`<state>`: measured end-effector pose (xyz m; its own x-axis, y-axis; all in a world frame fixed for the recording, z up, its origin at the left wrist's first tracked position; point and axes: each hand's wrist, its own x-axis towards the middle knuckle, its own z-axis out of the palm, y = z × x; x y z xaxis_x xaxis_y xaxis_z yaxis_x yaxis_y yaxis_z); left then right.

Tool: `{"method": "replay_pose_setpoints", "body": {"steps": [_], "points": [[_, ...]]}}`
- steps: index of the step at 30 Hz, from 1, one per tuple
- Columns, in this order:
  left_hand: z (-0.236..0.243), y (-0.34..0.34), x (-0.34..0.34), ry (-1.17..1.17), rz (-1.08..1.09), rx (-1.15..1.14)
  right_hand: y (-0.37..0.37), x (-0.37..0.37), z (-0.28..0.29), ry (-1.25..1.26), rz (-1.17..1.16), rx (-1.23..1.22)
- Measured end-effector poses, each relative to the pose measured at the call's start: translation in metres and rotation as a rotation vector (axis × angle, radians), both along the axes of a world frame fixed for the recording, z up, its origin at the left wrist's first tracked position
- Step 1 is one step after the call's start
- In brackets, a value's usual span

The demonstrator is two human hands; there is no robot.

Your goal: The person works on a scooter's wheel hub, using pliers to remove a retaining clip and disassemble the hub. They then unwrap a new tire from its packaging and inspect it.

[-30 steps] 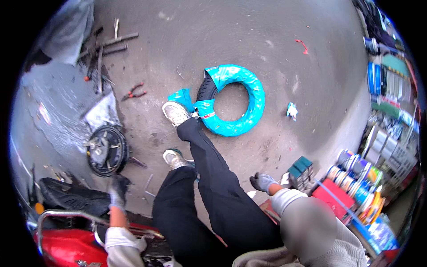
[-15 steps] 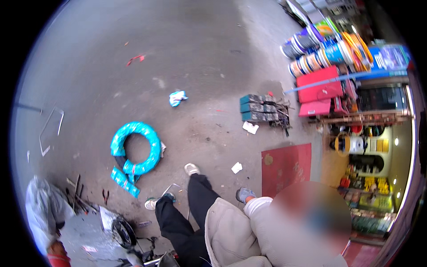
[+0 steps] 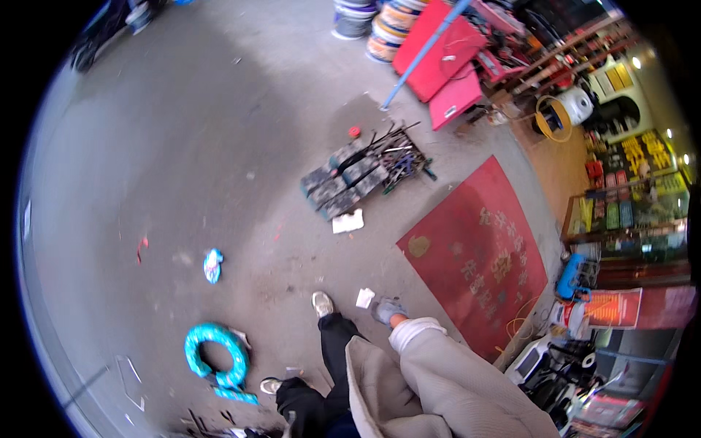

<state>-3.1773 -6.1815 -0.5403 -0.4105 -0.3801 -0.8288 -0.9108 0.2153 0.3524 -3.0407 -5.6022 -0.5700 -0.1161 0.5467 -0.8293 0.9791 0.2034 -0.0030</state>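
My right hand (image 3: pixel 385 311), in a grey glove, hangs in front of me at the end of a beige sleeve (image 3: pixel 453 365). Its fingers are too small and blurred to read, and no held thing shows. In the picture, a scrap of white paper (image 3: pixel 365 298) on the floor appears just left of the glove. Farther ahead stands a toolbox (image 3: pixel 343 186) with worn, dirty sections and a pile of metal hand tools (image 3: pixel 400 157) at its right end. My left hand is out of view.
A red mat (image 3: pixel 482 255) lies at right before a shop entrance. Left of my shoes (image 3: pixel 321 303) is a tyre in teal wrapping (image 3: pixel 193 350). Pink-red panels (image 3: pixel 442 55) and stacked buckets (image 3: pixel 354 18) stand far ahead. A white-and-black machine (image 3: pixel 544 379) is at lower right.
My view has swung right and I am closer to the toolbox and mat. The teal-wrapped tyre now sits lower in view. Another person's arm at lower left has left the picture.
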Motion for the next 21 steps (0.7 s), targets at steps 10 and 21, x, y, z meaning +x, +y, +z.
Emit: {"method": "replay_pose_setpoints", "body": {"steps": [10,21], "points": [[0.101,0.346,-0.27,0.517,-0.529,0.42,0.131,-0.082,0.066,0.462,-0.146,0.198],[-0.005,0.288,-0.261,0.052,-0.902,-0.241,0.279,0.089,-0.042,0.224,-0.29,0.242]]}}
